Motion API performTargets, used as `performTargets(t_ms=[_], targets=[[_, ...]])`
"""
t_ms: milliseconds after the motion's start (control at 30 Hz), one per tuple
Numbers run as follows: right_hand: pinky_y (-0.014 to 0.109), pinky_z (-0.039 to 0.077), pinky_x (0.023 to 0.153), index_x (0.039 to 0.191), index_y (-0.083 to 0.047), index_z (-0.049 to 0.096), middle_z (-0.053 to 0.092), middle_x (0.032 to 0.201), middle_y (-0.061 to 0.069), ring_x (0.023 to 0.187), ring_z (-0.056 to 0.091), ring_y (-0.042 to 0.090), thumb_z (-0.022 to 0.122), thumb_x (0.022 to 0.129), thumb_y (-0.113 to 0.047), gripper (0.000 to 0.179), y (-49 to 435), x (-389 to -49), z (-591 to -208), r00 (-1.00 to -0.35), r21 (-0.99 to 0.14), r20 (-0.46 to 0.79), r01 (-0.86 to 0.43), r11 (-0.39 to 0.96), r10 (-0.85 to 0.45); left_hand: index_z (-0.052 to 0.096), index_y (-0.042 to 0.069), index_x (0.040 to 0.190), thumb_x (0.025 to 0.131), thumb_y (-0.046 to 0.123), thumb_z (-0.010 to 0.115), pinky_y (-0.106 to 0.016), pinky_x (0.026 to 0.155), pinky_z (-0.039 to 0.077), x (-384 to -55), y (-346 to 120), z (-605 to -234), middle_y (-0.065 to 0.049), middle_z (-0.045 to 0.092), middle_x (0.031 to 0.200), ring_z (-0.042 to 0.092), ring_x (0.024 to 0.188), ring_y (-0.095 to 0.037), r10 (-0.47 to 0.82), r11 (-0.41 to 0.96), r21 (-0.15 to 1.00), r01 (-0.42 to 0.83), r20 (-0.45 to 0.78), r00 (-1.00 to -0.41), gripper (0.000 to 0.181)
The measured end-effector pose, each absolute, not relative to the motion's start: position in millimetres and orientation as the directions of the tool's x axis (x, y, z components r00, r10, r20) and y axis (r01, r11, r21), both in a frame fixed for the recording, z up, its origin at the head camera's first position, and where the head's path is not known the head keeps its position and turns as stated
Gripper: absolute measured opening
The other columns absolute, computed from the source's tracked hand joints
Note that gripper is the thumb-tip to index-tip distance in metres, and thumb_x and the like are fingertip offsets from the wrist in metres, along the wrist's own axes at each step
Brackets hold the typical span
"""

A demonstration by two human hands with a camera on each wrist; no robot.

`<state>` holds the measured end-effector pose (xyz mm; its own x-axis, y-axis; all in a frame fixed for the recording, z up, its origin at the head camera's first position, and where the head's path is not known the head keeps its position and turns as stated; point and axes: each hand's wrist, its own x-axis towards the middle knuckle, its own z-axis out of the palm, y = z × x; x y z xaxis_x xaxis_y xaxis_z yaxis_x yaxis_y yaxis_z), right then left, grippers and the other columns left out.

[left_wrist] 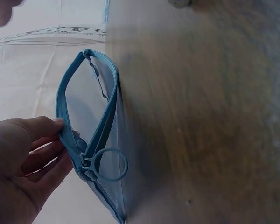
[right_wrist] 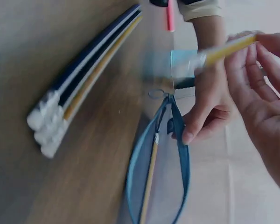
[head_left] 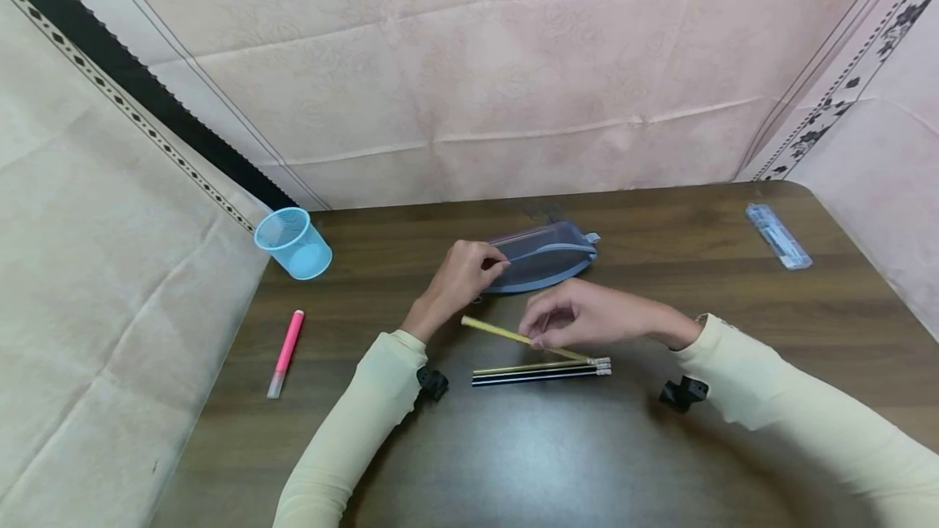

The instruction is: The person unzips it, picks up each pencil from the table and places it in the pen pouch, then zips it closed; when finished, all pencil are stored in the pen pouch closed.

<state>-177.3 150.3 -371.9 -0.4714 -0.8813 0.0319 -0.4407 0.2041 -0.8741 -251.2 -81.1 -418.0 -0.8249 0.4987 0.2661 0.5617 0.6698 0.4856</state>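
Observation:
My left hand [head_left: 458, 277] pinches the edge of a blue zip pouch [head_left: 546, 266] between thumb and fingers. In the left wrist view the pouch's zipper [left_wrist: 115, 100] gapes open, with a ring pull [left_wrist: 126, 165] at its near end. A yellow pencil [right_wrist: 149, 175] lies inside the pouch. My right hand [head_left: 587, 312] holds another yellow pencil [head_left: 486, 326] in its fingertips, just in front of the pouch and above the table. Under it, several black and yellow pencils [head_left: 524, 378] with whitish ends lie side by side on the table.
A light blue cup [head_left: 304, 255] leans at the table's back left. A pink marker [head_left: 288, 349] lies left of my left arm. At the back right is a flat light blue packet [head_left: 779, 236]. Cloth-covered walls [head_left: 513, 88] stand behind the wooden table [head_left: 367, 267].

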Motion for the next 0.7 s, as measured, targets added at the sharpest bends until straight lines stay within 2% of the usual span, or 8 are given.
performTargets(t_ms=[100, 167, 300, 433, 533, 700], targets=[[0.033, 0.060, 0.083, 0.113, 0.002, 0.068, 0.072, 0.101, 0.016, 0.091, 0.071, 0.018, 0.062, 0.097, -0.005, 0.018, 152.7, -179.0, -372.7, -0.481, -0.967, -0.047, -0.199, 0.161, -0.876, 0.080, 0.006, 0.101, 0.096, 0.016, 0.070, -0.023, 0.066, 0.055, -251.2, -80.4, -417.3, -0.006, 0.078, 0.094, 0.066, 0.074, -0.010, 0.494, 0.670, 0.492, 0.556, 0.263, -0.829, 0.015], [0.037, 0.060, 0.084, 0.113, 0.006, 0.065, 0.072, 0.101, 0.017, 0.092, 0.073, 0.021, 0.061, 0.097, -0.003, 0.019, 153.6, -180.0, -375.9, -0.473, -0.990, -0.125, -0.002, 0.143, -0.872, 0.080, 0.006, 0.101, 0.095, 0.015, 0.070, -0.025, 0.068, 0.057, -251.5, -80.0, -417.5, -0.006, 0.078, 0.094, 0.067, 0.076, -0.011, 0.493, 0.671, 0.491, 0.555, 0.263, -0.829, 0.014], [0.036, 0.060, 0.088, 0.111, 0.003, 0.067, 0.072, 0.102, 0.011, 0.094, 0.073, 0.020, 0.061, 0.098, -0.003, 0.015, 156.3, -183.1, -388.0, -0.405, -0.930, -0.274, 0.342, 0.133, -0.872, 0.080, 0.007, 0.101, 0.096, 0.015, 0.070, -0.024, 0.070, 0.057, -251.8, -79.5, -418.2, -0.006, 0.078, 0.095, 0.066, 0.076, -0.010, 0.493, 0.675, 0.482, 0.558, 0.267, -0.828, 0.014], [0.031, 0.059, 0.088, 0.109, -0.002, 0.069, 0.073, 0.102, 0.008, 0.094, 0.073, 0.018, 0.054, 0.099, 0.001, 0.018, 161.6, -188.5, -402.9, -0.377, -0.848, -0.362, 0.512, 0.134, -0.852, 0.080, 0.008, 0.101, 0.096, 0.016, 0.070, -0.024, 0.068, 0.056, -251.4, -79.5, -418.1, -0.005, 0.078, 0.095, 0.065, 0.075, -0.010, 0.490, 0.675, 0.485, 0.557, 0.270, -0.829, 0.014], [0.030, 0.059, 0.088, 0.111, 0.000, 0.069, 0.073, 0.103, 0.011, 0.096, 0.073, 0.019, 0.047, 0.101, 0.004, 0.024, 165.3, -193.7, -413.0, -0.430, -0.807, -0.398, 0.584, 0.086, -0.811, 0.080, 0.008, 0.101, 0.096, 0.016, 0.070, -0.024, 0.068, 0.056, -251.2, -79.6, -418.0, -0.005, 0.078, 0.095, 0.065, 0.074, -0.009, 0.489, 0.675, 0.482, 0.558, 0.273, -0.828, 0.014], [0.030, 0.058, 0.092, 0.113, 0.002, 0.069, 0.074, 0.105, 0.014, 0.098, 0.074, 0.021, 0.048, 0.103, 0.003, 0.023, 165.1, -203.1, -420.7, -0.596, -0.738, -0.462, 0.669, -0.088, -0.657, 0.081, 0.009, 0.101, 0.096, 0.018, 0.070, -0.024, 0.068, 0.056, -250.8, -79.4, -417.3, -0.004, 0.078, 0.095, 0.065, 0.074, -0.009, 0.487, 0.682, 0.474, 0.557, 0.274, -0.830, 0.015]])
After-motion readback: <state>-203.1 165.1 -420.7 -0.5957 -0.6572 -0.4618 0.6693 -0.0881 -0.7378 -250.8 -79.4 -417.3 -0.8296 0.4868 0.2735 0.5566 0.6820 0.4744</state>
